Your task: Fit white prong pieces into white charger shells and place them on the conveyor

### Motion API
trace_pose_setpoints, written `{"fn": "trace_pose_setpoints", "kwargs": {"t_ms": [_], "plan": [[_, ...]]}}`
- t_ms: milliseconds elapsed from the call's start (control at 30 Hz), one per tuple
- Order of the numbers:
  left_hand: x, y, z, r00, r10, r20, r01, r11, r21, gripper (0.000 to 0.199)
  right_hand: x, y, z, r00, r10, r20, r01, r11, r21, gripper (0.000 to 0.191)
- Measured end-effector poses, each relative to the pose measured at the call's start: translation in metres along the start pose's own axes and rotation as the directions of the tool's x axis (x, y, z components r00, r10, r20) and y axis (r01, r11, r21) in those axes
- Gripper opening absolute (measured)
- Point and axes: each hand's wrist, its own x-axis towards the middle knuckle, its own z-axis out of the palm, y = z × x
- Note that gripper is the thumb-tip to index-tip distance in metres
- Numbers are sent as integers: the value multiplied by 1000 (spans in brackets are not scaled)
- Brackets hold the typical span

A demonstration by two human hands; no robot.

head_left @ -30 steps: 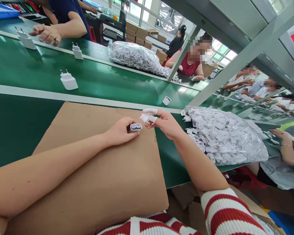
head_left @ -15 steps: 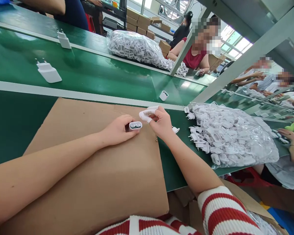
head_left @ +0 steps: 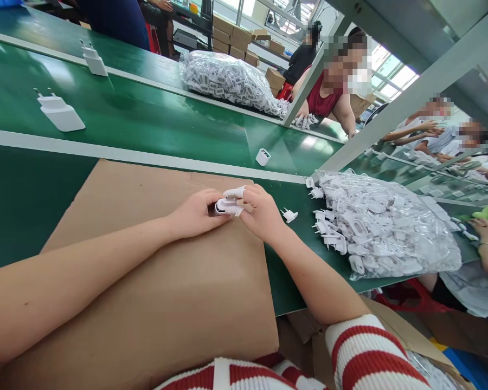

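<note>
A white plastic charger housing (head_left: 224, 207) is held over the cardboard sheet (head_left: 179, 292), with my left hand (head_left: 199, 213) closed around its left side. My right hand (head_left: 260, 211), with white covers on some fingertips, meets the housing from the right; its fingers are pinched together at the housing's open end. Whether a small part sits between those fingers is hidden. Just right of my right hand, a small white pronged piece (head_left: 289, 215) lies on the green table.
A clear bag of white pronged parts (head_left: 390, 227) lies at the right, below a slanted metal post (head_left: 390, 97). White chargers (head_left: 63, 115) and a small housing (head_left: 263, 157) are on the green belt (head_left: 154, 124). Other people sit beyond and at the right.
My right hand has moved left and down onto the housing in my left hand. The chargers and small housing on the belt have shifted left. The person across has lowered a hand to the parts.
</note>
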Motion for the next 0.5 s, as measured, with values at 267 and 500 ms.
{"fn": "trace_pose_setpoints", "kwargs": {"t_ms": [267,500], "plan": [[0,-1,-1,999,-43,-12,42,998,-48,34,-2,-4,2,1000,-12,4,11,1000,29,26],[0,-2,0,999,-46,-9,46,997,-68,32,8,-7,-1,999,-16,31,19,997,-71,24]]}}
